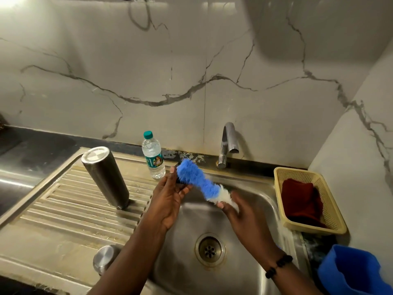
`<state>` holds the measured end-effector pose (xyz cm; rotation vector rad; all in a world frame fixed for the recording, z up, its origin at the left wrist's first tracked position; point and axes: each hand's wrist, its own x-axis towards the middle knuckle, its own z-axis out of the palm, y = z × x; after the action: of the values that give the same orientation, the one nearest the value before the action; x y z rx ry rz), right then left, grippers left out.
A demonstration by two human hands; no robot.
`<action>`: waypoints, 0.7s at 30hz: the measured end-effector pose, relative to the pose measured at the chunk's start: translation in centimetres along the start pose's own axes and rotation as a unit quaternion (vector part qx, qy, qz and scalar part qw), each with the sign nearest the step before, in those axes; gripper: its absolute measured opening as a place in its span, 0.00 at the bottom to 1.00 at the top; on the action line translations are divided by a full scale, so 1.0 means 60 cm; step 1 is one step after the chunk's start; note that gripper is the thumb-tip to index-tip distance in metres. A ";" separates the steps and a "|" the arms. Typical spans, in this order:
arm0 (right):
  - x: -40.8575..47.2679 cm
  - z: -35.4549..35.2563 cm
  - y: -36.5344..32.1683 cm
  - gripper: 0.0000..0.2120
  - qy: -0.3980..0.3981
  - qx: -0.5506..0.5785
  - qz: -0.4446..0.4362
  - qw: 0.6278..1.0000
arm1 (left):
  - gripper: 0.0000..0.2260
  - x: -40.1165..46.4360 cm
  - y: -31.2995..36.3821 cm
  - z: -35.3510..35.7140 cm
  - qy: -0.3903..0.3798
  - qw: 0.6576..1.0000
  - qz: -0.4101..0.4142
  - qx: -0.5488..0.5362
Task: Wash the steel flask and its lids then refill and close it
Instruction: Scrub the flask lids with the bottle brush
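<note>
the flask (105, 177) isn't in either hand rn, it's standing upside down on the ribbed drainboard (70, 209) left of the sink (251, 201), well apart from the left hand (170, 198). dark brushed steel body, tilted a bit in the wide lens, flat shiny base facing up, mouth down on the ribs. a round steel lid (105, 258) sits on the drainboard's near end, left of the sink, partly hidden behind the left forearm.

both hands are over the sink holding a bottle brush (198, 184), fluffy blue bristles w/ a white stretch at the lower right end. left hand is palm up under the blue end, fingers loosely curled round it, and there's smth small and dark against the fingers behind the bristles but can't tell what it is. right hand (236, 211) grips the white end, fingers wrapped round it, a bit motion-blurred. black bead bracelet (278, 266) on the right wrist.

behind the sink: tap (228, 143) w/ no water running, and a small plastic water bottle (153, 155) w/ a green cap just left of the tap, still capped. right of the sink a yellow basket (331, 209) w/ a dark red cloth (301, 201) in it, and a blue tub (357, 271) at the near right corner.
</note>
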<state>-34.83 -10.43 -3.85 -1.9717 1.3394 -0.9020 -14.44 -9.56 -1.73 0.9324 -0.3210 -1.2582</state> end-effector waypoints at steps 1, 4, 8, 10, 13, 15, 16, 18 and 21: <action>0.000 0.003 0.007 0.35 0.005 -0.004 0.006 1.000 | 0.14 -0.001 -0.001 0.005 0.014 1.000 -0.002 -0.009; -0.007 0.003 0.010 0.35 0.018 0.005 0.019 1.000 | 0.14 -0.002 -0.003 0.016 0.050 0.996 -0.005 -0.075; -0.014 0.005 0.012 0.14 0.034 0.073 0.029 0.996 | 0.12 0.000 0.009 0.021 0.047 0.989 0.016 -0.142; -0.014 0.009 0.004 0.09 0.030 0.105 0.043 0.993 | 0.13 -0.004 0.008 0.024 0.019 0.997 0.029 -0.070; -0.014 0.011 -0.010 0.08 -0.004 0.151 0.061 0.987 | 0.12 -0.010 0.001 0.023 -0.028 0.998 0.056 0.023; -0.006 0.003 -0.008 0.06 -0.024 0.163 0.079 0.983 | 0.15 -0.011 0.004 0.016 -0.038 0.994 0.082 0.057; -0.002 -0.001 -0.005 0.06 -0.040 0.158 0.080 0.983 | 0.19 -0.011 0.006 0.013 -0.044 0.992 0.096 0.073; 0.001 -0.010 0.000 0.07 -0.082 0.143 0.073 0.984 | 0.25 -0.010 0.010 0.003 -0.063 0.988 0.108 0.096; 0.001 -0.014 0.010 0.09 -0.105 0.124 0.071 0.984 | 0.20 -0.007 0.013 -0.010 -0.069 0.985 0.103 0.118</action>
<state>-35.80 -10.75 -3.83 -1.7059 1.1710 -0.7322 -13.69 -8.91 -1.41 0.9852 -0.6713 -1.1109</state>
